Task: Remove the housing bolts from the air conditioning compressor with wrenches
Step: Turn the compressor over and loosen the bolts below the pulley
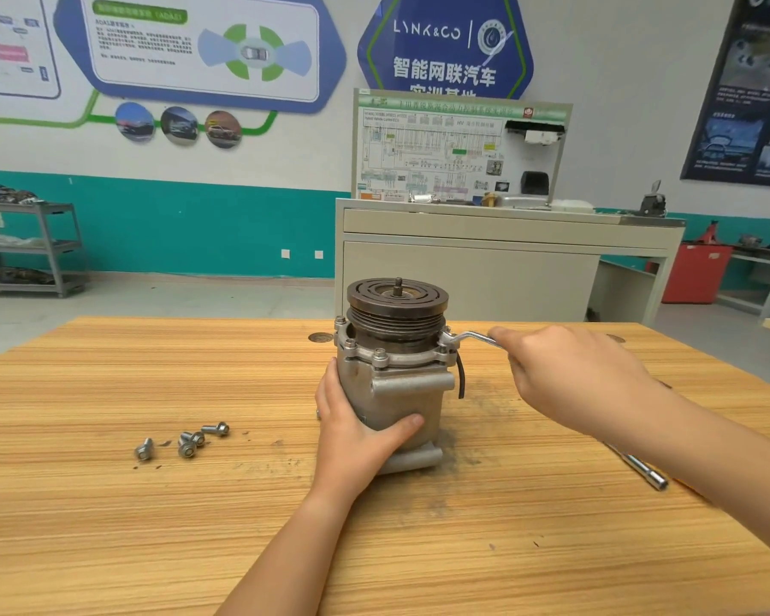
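The grey air conditioning compressor (401,393) stands upright on the wooden table (152,526), its dark pulley (396,300) on top. Several bolts sit in the flange under the pulley, one at the front (379,354). My left hand (356,433) grips the compressor body from the left, thumb across its front. My right hand (570,375) grips the handle of a silver wrench (467,337), whose ring end sits on a bolt at the flange's right side. Several removed bolts (187,440) lie loose on the table to the left.
A second silver tool, a socket wrench (641,471), lies on the table under my right forearm. Behind the table stand a beige cabinet (485,269) with a wiring diagram board, a grey shelf trolley (32,246) at far left and a red box (699,273) at right.
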The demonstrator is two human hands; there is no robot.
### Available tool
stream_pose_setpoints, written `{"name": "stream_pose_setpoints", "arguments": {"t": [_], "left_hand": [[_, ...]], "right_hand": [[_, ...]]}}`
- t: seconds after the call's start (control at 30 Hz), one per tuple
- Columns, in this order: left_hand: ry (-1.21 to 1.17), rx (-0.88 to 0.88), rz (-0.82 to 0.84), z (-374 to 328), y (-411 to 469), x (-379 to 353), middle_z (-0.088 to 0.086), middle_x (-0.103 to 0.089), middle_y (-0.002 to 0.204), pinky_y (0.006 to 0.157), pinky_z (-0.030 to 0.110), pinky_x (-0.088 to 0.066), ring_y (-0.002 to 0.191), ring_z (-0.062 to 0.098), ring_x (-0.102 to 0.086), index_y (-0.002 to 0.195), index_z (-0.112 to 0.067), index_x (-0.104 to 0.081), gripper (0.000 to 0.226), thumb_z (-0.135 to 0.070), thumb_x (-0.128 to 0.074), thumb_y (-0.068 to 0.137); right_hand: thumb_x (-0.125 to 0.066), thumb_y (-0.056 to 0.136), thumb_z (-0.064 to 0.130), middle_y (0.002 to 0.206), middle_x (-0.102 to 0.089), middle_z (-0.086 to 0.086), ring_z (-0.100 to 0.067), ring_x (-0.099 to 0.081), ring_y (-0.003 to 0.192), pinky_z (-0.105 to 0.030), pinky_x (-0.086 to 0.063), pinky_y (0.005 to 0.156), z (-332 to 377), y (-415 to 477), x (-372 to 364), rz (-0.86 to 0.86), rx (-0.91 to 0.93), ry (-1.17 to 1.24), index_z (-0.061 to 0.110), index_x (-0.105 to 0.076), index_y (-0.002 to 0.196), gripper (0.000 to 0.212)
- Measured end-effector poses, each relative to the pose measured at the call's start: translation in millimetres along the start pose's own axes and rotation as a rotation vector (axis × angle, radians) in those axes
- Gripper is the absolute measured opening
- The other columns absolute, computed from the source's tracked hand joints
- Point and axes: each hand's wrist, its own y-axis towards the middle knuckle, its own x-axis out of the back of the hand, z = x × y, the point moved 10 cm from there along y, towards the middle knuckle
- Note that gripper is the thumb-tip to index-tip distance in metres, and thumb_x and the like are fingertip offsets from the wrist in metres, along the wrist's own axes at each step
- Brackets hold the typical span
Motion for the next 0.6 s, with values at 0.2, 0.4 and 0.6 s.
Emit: {"name": "stream_pose_setpoints", "arguments": {"t": [0.2, 0.4, 0.6], "left_hand": [[0.009, 0.005, 0.002, -1, 0, 0, -0.012, -0.013, 0.15, 0.103, 0.021, -0.023, 0.127, -0.004, -0.019, 0.148, -0.031, -0.005, 0.125, -0.042, -0.087, 0.055], [0.007, 0.005, 0.009, -1, -1, 0, -0.012, -0.013, 0.149, 0.104, 0.023, -0.024, 0.134, 0.005, -0.021, 0.148, -0.034, -0.005, 0.126, -0.046, -0.086, 0.053], [0.006, 0.007, 0.014, -2, -1, 0, -0.012, -0.014, 0.149, 0.109, 0.029, -0.028, 0.136, 0.01, -0.022, 0.148, -0.035, -0.004, 0.124, -0.044, -0.086, 0.055]], "right_hand": [[-0.041, 0.087, -0.004, 0.084, -0.055, -0.002, -0.025, -0.06, 0.083, -0.026, -0.02, 0.038, 43, 1, 5, 0.151, 0.129, -0.273, 0.0, -0.031, 0.134, 0.049], [-0.036, 0.092, 0.019, 0.058, -0.028, 0.006, -0.014, -0.034, 0.052, -0.024, -0.021, 0.039, 19, 6, 8, 0.106, 0.154, -0.275, 0.017, -0.038, 0.129, 0.037], [-0.027, 0.094, 0.029, 0.058, -0.036, 0.008, -0.015, -0.045, 0.058, -0.025, -0.035, 0.046, 7, 9, -6, 0.045, 0.23, -0.162, 0.024, -0.025, 0.14, 0.046]]}}
